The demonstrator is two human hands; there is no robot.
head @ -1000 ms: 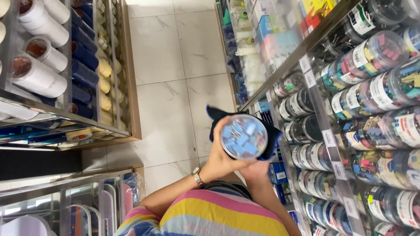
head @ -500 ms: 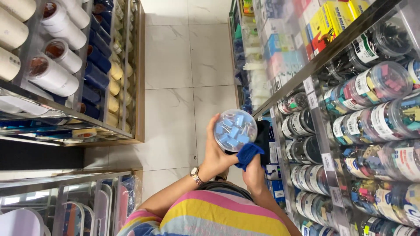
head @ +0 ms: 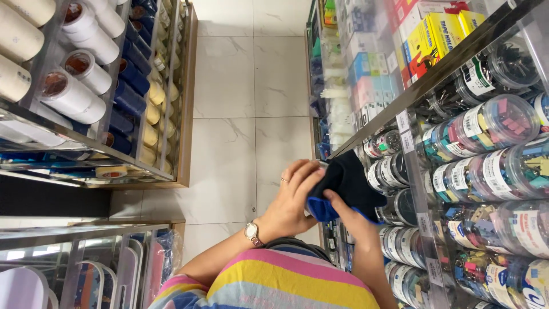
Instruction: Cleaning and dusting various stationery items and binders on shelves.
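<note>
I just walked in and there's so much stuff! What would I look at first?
First, the two hands in the middle: the left hand and right hand wrap a dark blue cloth around something hidden. Beside them, on the right, shelves hold clear tubs of colourful clips, and white rolls fill the rack at upper left.

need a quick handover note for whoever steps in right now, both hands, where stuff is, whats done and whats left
Left hand: cupped around a round container that the cloth almost fully covers; only its dark cloth-wrapped shape shows.
Right hand: pressing a dark blue cloth over that container, fingers on the bright blue edge.
Where: both hands are in front of the chest, beside the shelf of clear round tubs of clips on the right.
Done: container is off the shelf and in hand, cloth is on it.
Left: judging by the grip, finishing the wipe, then probably putting it back among the tubs.
</note>
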